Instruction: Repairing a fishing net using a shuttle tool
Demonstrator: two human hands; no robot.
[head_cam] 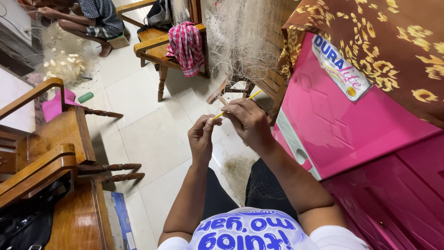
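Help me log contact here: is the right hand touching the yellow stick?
Touching. The head view shows the right hand closed over the yellow stick, which pokes out on both sides of its fingers, toward the left hand too.

Yellow stick point(236, 105); pink cabinet point(342, 125); brown cloth point(370, 28), gold flowers; red-checked cloth point(186, 46).

A pink plastic cabinet point(351, 134) under a brown floral cloth point(393, 41) stands right; wooden chairs point(51, 153) left (a checked cloth point(186, 46) drapes a far one).

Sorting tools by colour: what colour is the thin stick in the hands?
Yellow stick, seen in the head view.
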